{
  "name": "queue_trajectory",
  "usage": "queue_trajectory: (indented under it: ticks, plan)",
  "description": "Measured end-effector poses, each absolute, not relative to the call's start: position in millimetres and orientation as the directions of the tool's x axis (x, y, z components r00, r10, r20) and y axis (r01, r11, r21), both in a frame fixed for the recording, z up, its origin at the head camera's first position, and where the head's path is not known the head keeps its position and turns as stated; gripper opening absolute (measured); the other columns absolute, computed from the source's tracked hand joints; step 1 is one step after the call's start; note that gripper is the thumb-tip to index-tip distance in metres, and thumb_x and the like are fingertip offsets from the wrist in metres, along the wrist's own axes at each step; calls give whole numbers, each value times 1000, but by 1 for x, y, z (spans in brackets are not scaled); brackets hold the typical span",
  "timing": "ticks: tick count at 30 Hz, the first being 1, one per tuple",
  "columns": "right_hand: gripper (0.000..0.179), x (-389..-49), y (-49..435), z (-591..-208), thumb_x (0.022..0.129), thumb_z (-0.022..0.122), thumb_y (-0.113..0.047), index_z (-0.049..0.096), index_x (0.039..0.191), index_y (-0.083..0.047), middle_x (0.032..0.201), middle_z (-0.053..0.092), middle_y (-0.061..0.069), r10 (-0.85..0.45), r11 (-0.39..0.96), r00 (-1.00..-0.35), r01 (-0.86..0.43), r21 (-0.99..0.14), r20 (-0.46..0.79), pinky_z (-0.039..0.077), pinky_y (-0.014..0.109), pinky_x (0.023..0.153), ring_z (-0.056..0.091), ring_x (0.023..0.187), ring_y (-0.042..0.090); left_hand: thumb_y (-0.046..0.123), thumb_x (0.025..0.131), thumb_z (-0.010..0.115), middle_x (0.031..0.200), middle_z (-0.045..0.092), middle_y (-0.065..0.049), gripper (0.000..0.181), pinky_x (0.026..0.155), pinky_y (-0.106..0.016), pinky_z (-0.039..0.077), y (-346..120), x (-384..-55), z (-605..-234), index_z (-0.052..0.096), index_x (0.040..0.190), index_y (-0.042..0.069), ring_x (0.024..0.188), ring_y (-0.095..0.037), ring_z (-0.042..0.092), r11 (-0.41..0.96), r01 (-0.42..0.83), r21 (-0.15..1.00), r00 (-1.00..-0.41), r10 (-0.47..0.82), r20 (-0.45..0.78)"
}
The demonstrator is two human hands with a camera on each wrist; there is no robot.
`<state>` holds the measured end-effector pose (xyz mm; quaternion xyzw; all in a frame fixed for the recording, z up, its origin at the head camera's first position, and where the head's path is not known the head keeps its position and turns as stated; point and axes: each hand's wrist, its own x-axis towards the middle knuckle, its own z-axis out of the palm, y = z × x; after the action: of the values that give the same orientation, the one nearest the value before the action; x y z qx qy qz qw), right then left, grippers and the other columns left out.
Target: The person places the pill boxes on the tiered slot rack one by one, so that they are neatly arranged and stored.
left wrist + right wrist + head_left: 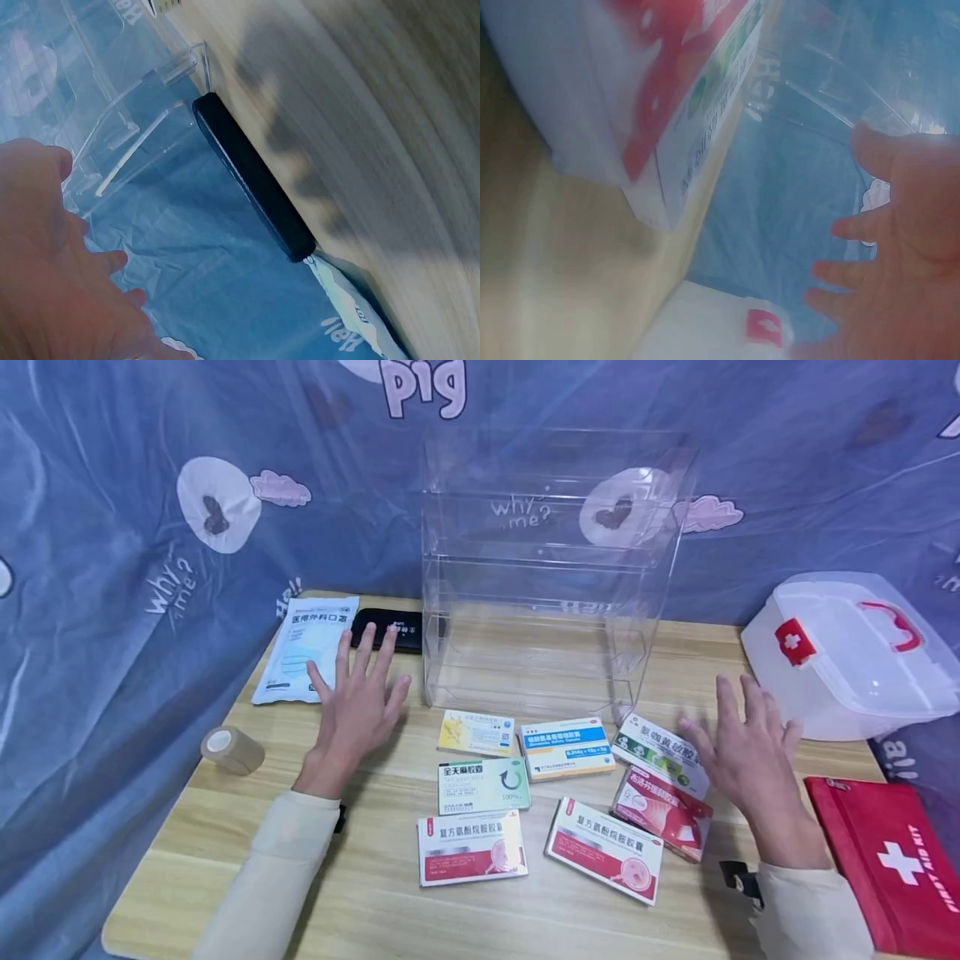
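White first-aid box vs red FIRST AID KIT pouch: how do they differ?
Shape: the white first-aid box is bulky and lidded; the red FIRST AID KIT pouch lies flat. Position: the box sits farther back, the pouch nearer the head camera. Marking: the box carries its cross on a small red label, the pouch on its red cover. Both show a white cross on red.

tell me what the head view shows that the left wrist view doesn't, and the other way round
Only the head view: the right hand, the tan roll, the white first-aid case and the red pouch.
Only the left wrist view: the long side of the black case with nothing in front of it; from the head, the left hand overlaps it.
Both: the left hand, black case, mask packet, clear rack, wooden table and blue sheet.
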<state>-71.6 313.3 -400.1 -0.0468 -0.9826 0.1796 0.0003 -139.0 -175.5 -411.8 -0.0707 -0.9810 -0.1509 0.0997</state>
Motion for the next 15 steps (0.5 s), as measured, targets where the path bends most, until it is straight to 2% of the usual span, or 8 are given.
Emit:
queue_trajectory:
  ticks: [3, 5, 9, 12, 15]
  plan:
    - [83, -72, 318, -400, 110, 55, -44, 18, 169, 2, 167, 15, 43, 75, 924, -996, 89, -371, -52, 18, 86, 115, 17, 152, 67, 48, 112, 44, 183, 13, -7, 73, 119, -89, -3, -173, -139, -408, 10, 175, 34, 170, -39, 0, 938, 174, 300, -968, 106, 228]
    - [82, -72, 326, -403, 110, 55, -42, 20, 167, 5, 162, 21, 47, 57, 914, -991, 100, -394, -119, 27, 85, 111, 24, 146, 69, 47, 113, 44, 183, 14, -8, 72, 121, -87, 1, -170, -141, -405, 9, 175, 34, 170, -38, 2, 924, 191, 331, -963, 111, 245]
    - [93, -72, 344, -410, 109, 56, -49, 15, 166, 12, 156, 23, 53, 24, 897, -950, 157, -412, -311, 35, 85, 106, 27, 141, 73, 37, 112, 51, 183, 14, -6, 79, 130, -74, 13, -161, -152, -393, 4, 175, 33, 169, -36, 11, 843, 281, 460, -939, 143, 311]
    - [102, -70, 352, -417, 105, 62, -53, 13, 164, 15, 155, 20, 54, 16, 895, -916, 192, -403, -401, 38, 83, 106, 26, 140, 74, 27, 109, 60, 183, 13, -2, 89, 130, -62, 28, -153, -166, -383, 0, 174, 36, 167, -34, 21, 739, 351, 575, -922, 165, 350]
    - [100, -67, 356, -422, 103, 68, -48, 20, 163, 15, 153, 22, 54, 18, 899, -913, 193, -393, -407, 41, 82, 104, 28, 139, 74, 18, 106, 64, 183, 12, 3, 97, 114, -55, 52, -143, -178, -379, -2, 173, 43, 162, -36, 35, 643, 378, 667, -918, 168, 359]
